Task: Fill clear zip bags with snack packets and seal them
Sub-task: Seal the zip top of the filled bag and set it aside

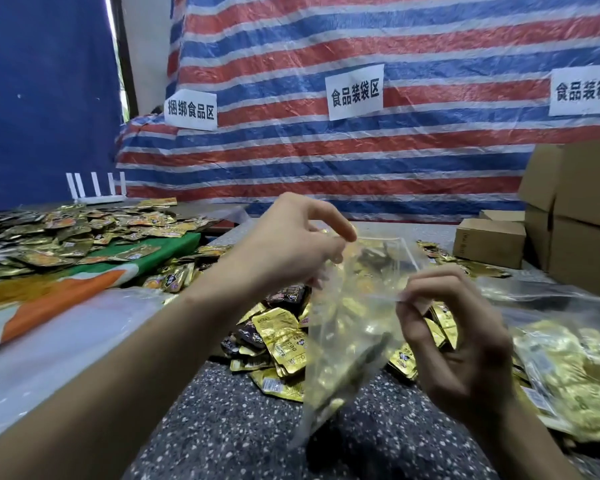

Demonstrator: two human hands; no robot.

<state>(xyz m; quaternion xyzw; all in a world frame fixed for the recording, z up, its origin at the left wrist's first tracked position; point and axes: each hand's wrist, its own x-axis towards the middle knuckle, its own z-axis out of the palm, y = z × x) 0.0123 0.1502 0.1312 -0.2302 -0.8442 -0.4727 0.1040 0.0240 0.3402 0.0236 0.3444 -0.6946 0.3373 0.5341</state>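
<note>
Far left, a heap of gold foil snack pkts (66, 237) is lying on a green, orange & white cloth (84, 289), w/ a white router w/ upright antennas (94, 188) standing behind it against a blue tarp (42, 98). Nearer, a sheet of limp clear plastic (49, 341) is lying beside the speckled grey tabletop (222, 427). L hand (291, 244) is reaching in from lower left, thumb & forefinger pinching the far top corner of a clear zip bag (354, 323), other fingers curling loosely. The bag is hanging btwn both hands above a centre pile of gold & dark pkts (281, 341), w/ gold pkts showing inside it; can't tell if its zip is closed. R hand (458, 334) is pinching the near end of the bag's top strip w/ thumb & fingertips. Right of that, filled clear bags (568, 375) are lying on the table, and brown cardboard boxes (568, 209) are sitting stacked behind. A red, white & blue striped tarp (361, 150) w/ white paper signs (355, 91) is hanging at the back.
</note>
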